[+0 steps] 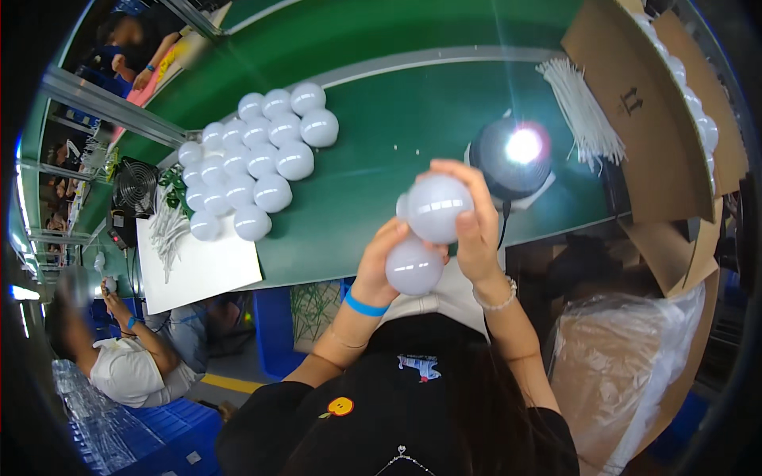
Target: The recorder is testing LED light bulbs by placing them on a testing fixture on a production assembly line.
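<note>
Two frosted white bulb globes are held above the near edge of the green work table [381, 151]. The upper globe [435, 208] is clasped by the right hand [476, 230], whose fingers [468, 178] are curled over its top and far side while the thumb is pressed against its near side. The lower globe [413, 266] is gripped from the left by the left hand [379, 266], the fingers closed around its side. The two globes are touching, the upper one resting just above the lower one, between the two hands. A blue wristband [363, 305] is worn below the left hand, and a beaded bracelet [496, 301] below the right.

Just beyond the right hand, a round black lamp fixture [508, 163] with a bright glare is seen on the table. Well to the left of the grip, a cluster of matching white globes [254, 163] is laid on the table, partly on a white sheet [198, 270]. To the right of the grip, a bundle of white ties [583, 111] lies beside an open cardboard box [635, 119], and a clear plastic bag [627, 357] hangs below it. Another seated person [131, 365] is visible at the far lower left.
</note>
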`<state>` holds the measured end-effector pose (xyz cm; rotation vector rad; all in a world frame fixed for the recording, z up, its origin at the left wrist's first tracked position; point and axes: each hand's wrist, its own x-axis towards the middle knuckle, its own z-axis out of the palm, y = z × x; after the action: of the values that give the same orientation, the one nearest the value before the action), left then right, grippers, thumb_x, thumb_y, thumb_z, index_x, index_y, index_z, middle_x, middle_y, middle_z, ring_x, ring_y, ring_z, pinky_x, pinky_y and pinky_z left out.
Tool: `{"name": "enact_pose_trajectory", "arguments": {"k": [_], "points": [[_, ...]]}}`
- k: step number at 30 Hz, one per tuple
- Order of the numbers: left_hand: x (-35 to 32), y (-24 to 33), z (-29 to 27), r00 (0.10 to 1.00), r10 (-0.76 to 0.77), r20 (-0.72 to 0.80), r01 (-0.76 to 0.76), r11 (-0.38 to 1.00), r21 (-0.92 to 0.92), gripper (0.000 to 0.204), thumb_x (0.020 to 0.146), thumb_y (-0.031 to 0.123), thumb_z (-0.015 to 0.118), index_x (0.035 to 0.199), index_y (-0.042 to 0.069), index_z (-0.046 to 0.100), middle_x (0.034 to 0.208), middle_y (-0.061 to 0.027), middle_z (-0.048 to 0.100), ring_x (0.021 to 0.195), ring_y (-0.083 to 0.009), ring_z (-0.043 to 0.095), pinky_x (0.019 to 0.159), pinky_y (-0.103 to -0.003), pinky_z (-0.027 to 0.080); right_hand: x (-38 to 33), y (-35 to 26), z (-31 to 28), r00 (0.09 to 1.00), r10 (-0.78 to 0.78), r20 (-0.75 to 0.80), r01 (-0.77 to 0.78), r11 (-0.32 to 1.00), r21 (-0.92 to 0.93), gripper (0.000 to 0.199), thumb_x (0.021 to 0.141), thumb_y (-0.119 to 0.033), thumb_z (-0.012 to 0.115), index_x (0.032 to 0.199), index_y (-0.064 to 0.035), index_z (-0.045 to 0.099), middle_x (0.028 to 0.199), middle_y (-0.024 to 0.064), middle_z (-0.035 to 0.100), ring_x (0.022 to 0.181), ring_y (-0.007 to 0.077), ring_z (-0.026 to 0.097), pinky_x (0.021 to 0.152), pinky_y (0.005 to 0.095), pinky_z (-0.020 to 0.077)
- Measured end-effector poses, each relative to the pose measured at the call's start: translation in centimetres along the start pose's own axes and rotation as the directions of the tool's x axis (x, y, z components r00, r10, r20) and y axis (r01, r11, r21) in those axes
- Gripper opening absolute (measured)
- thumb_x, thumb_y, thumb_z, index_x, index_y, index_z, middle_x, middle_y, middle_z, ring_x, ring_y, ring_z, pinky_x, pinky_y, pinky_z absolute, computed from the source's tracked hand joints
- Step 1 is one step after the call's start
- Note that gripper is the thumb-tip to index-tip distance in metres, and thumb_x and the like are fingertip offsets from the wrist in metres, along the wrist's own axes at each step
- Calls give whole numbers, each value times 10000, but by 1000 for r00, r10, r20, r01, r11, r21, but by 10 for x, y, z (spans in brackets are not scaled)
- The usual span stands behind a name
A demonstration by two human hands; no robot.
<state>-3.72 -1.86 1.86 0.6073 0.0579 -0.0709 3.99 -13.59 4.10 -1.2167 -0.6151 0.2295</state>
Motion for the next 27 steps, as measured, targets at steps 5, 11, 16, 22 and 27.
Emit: {"name": "enact_pose_trajectory", "arguments": {"k": [5,11,16,22,27], "points": [[3,-4,6,986,-156,60,161,789,-593,387,931,374,386,1134,56,471,875,-61,598,853,-268,569,782,-396,466,-3,20,-2,999,-26,43,30,994,-104,559,930,-289,431,1385,-31,237,1229,144,461,900,123,534,625,215,466],[-2,5,1,941,-325,90,277,592,-757,411,931,389,389,1174,68,470,913,-55,643,865,-274,570,817,-405,452,-24,25,-3,978,207,15,-206,977,-47,513,937,-182,398,1402,-40,233,1315,138,445,909,105,523,630,210,460],[-5,2,3,959,-269,83,247,664,-706,403,934,388,382,1144,61,487,915,-50,646,878,-252,567,809,-392,456,-24,20,1,969,243,-32,-245,968,-51,524,915,-158,457,1391,-41,272,1262,111,497,914,108,537,643,207,467],[-6,-13,5,965,-103,-241,22,948,-317,376,941,342,404,1192,70,474,1069,-66,585,960,-211,575,847,-350,466,-4,12,4,998,-46,-43,36,977,-211,687,728,-158,707,1314,-19,376,1203,107,507,1024,175,535,851,290,446],[-7,-10,5,923,-85,-376,25,986,-162,375,940,330,408,1196,64,468,1066,-83,570,961,-214,578,836,-336,476,3,10,7,980,-200,11,171,806,-567,471,687,-139,721,1106,-35,532,1042,86,580,907,164,578,787,277,466]]}}
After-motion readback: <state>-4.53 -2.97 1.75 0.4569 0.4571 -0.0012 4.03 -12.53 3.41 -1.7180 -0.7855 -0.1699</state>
